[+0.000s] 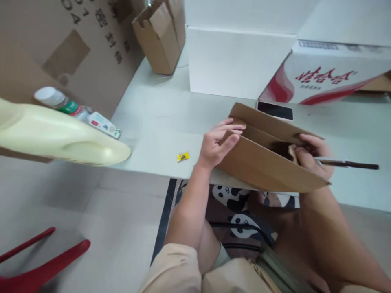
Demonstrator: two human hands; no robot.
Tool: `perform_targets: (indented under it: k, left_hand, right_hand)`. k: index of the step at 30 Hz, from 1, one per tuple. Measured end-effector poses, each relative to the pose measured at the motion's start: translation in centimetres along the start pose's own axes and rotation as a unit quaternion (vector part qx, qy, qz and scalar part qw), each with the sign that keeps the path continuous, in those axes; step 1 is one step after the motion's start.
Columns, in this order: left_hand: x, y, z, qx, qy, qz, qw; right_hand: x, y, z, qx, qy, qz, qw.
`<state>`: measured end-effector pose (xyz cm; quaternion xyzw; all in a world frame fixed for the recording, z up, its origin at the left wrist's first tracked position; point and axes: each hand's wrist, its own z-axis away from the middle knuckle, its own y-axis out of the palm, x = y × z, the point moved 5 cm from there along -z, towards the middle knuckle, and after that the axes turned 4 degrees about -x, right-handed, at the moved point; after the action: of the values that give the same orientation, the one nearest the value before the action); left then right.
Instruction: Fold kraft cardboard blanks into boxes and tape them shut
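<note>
A brown cardboard box point(269, 162) is tilted at the table's front edge, its long narrow opening facing up. My left hand point(218, 142) grips its left end, with the thumb on the near wall and the fingers over the rim. At the right end, my right hand point(316, 156) is closed on the box, fingers reaching inside against a small flap point(293, 153). A slim silver-and-dark tool point(348, 163) sticks out to the right from that same hand; its kind is unclear. Beyond the box lies a dark-screened phone point(275, 110).
A yellow wrapped sweet point(183, 156) lies on the pale table point(152, 134). White boxes point(226, 61) and a small brown carton point(161, 40) stand behind. To the left are a cream-coloured rounded object point(61, 134), a bottle point(61, 101) and a large carton point(76, 49).
</note>
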<state>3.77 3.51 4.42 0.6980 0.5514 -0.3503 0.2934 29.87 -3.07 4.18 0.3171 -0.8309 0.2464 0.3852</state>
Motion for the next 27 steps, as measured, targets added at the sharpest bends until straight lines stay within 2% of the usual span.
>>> perform_targets:
  k: [3, 5, 9, 12, 15, 18, 20, 23, 25, 27]
  left_hand:
    - [0.6, 0.0, 0.0, -0.033, -0.018, -0.014, 0.999]
    - [1.2, -0.1, 0.0, -0.064, -0.032, -0.026, 0.997]
    - [2.4, -0.1, -0.1, -0.096, -0.028, -0.049, 0.994]
    - [3.0, 0.3, -0.4, -0.07, -0.035, -0.081, 0.994]
    - [2.9, 0.7, -0.7, -0.052, -0.06, -0.125, 0.989]
    - [2.4, 0.9, -0.8, -0.077, -0.081, -0.144, 0.983]
    - [2.2, 1.0, -0.8, -0.099, -0.1, -0.147, 0.979]
    - [2.3, 0.7, -0.7, -0.133, -0.139, -0.147, 0.97]
    - [2.6, 0.3, -0.7, -0.159, -0.168, -0.144, 0.962]
    - [2.8, -0.2, -0.5, -0.197, -0.2, -0.127, 0.951]
  right_hand:
    - [-0.7, -0.1, 0.3, -0.017, 0.016, -0.146, 0.989]
    - [-0.6, -0.3, 0.3, -0.016, 0.014, -0.205, 0.979]
    - [0.2, -0.6, 0.1, 0.041, -0.001, -0.214, 0.976]
    - [0.3, -1.1, 0.1, 0.095, -0.027, -0.22, 0.97]
    - [-0.3, -1.7, 0.2, 0.147, -0.023, -0.232, 0.961]
    - [-0.9, -2.5, 0.2, 0.146, 0.002, -0.236, 0.961]
    - [-1.5, -3.4, 0.0, 0.101, 0.042, -0.216, 0.97]
    - [-3.3, -4.5, 0.1, 0.057, 0.181, -0.119, 0.975]
    - [-4.6, -4.7, 0.6, 0.086, 0.273, -0.069, 0.956]
    - [-5.6, -4.6, 1.1, 0.129, 0.318, -0.05, 0.938]
